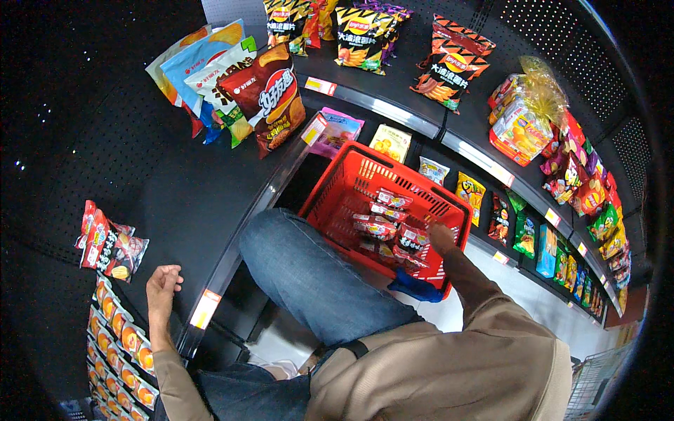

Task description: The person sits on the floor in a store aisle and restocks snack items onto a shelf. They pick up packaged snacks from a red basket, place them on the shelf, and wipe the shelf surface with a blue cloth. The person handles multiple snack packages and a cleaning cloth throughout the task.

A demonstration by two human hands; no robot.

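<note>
My left hand [164, 284] hovers over the black shelf [195, 194], its fingers curled together with nothing seen in them. Just beyond it, a few red and black snack bags [111, 244] stand upright on that shelf. A red plastic shopping basket [339, 168] lies before me beside my bent knee, holding several small red and black snack bags [413, 238]. My right hand [441, 238] reaches inside the basket near its right wall, next to these bags; its fingers are partly hidden, and whether it grips anything is unclear. A blue cloth-like item [416, 286] hangs at the basket's near rim.
Large chip bags [276, 100] stand on the shelf's far end. Rows of orange-pictured packs [124, 337] line the lower left. Lower shelves behind the basket hold snacks, including a blue box [546, 251]. The metal shelf edge [237, 226] runs between my left hand and knee.
</note>
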